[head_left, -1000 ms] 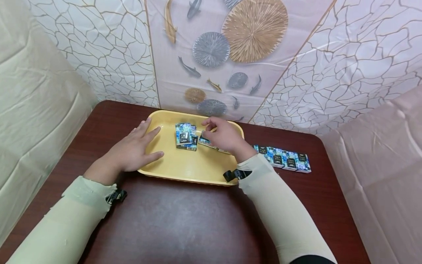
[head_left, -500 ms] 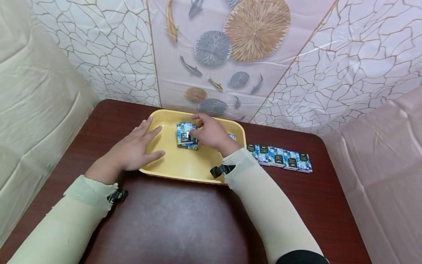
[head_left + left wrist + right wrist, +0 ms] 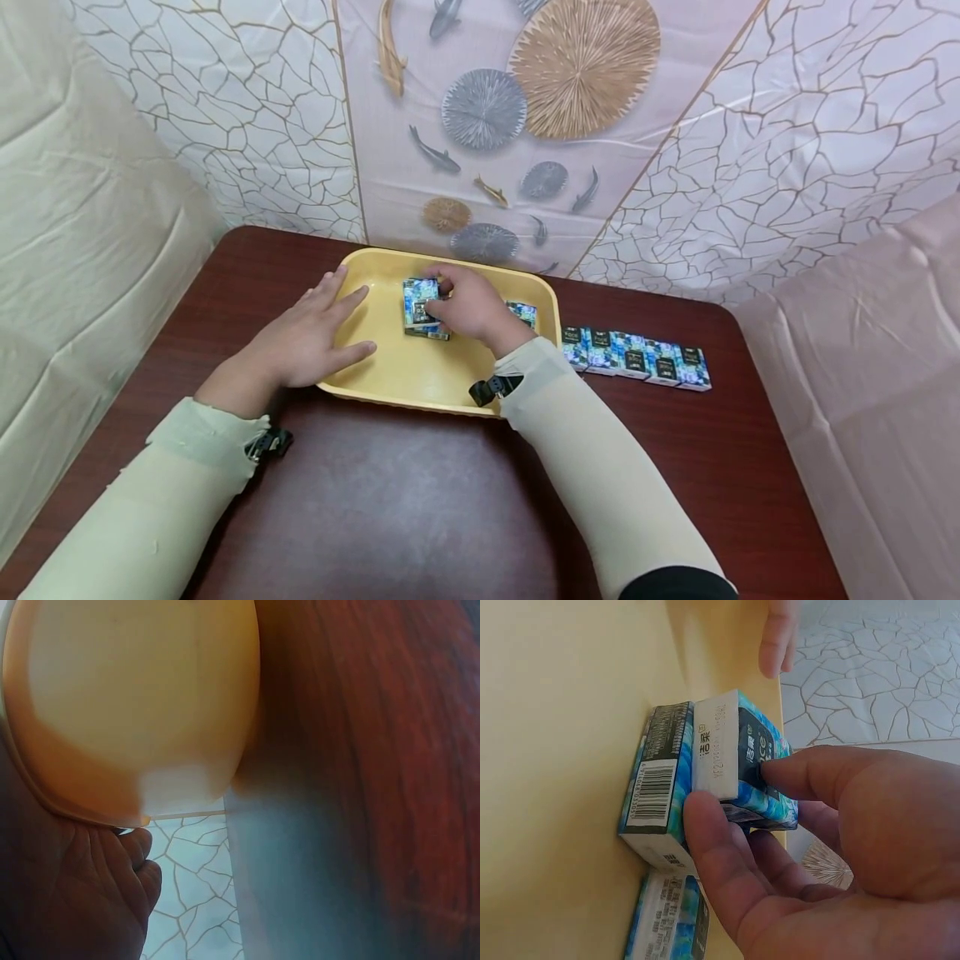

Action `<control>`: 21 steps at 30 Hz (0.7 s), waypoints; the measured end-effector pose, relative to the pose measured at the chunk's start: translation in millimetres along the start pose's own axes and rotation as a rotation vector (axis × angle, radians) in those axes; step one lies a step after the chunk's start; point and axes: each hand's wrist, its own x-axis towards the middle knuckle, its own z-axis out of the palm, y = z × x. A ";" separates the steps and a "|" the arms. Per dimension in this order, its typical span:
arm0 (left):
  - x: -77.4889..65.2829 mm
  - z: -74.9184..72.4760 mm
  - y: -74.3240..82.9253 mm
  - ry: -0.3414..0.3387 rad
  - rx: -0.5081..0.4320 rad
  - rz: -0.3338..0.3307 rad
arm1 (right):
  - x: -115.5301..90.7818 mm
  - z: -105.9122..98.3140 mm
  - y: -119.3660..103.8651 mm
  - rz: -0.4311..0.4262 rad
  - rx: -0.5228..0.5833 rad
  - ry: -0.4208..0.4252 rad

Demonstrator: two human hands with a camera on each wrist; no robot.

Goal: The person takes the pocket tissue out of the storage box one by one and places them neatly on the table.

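Note:
In the head view, my left hand [image 3: 288, 342] rests at the left rim of a yellow plastic tray [image 3: 420, 392], its fingers straight and spread. My right hand [image 3: 476, 308] reaches into the tray and pinches the top tissue pack [image 3: 418, 300], a small blue floral pack with a black label. From the right wrist view, the thumb lies on that pack's label and fingers touch its sides. Beneath it lies another tissue pack [image 3: 656, 787] with a barcode. One more tissue pack [image 3: 522, 313] shows right of my right hand, partly covered.
Outside the tray, a row of several tissue packs [image 3: 633, 358] lies on the dark red-brown table [image 3: 390, 492] to the right. Patterned cloth [image 3: 480, 183] hangs behind the table, and pale cloth hangs at both sides.
My right hand has moved left within the tray, from the packs on its right side to the stack, and now pinches the top tissue pack. My left hand stays at the rim.

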 end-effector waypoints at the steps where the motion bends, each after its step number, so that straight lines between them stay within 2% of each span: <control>1: 0.1 0.1 0.0 0.000 0.001 -0.001 | 0.0 0.2 0.5 -0.006 -0.002 -0.002; 10: 0.9 -0.3 1.5 0.002 0.001 -0.001 | -3.0 -3.0 2.7 -0.024 -0.010 -0.015; 13: 0.7 -0.3 1.6 0.003 -0.001 0.000 | -5.4 -6.6 1.1 -0.039 -0.044 -0.013; 17: 0.2 0.1 1.1 0.005 0.000 -0.002 | -9.4 -14.8 -0.8 -0.075 -0.103 0.001; 21: 0.3 0.5 0.9 0.002 0.005 -0.007 | -17.9 -26.8 -0.2 -0.112 -0.102 0.017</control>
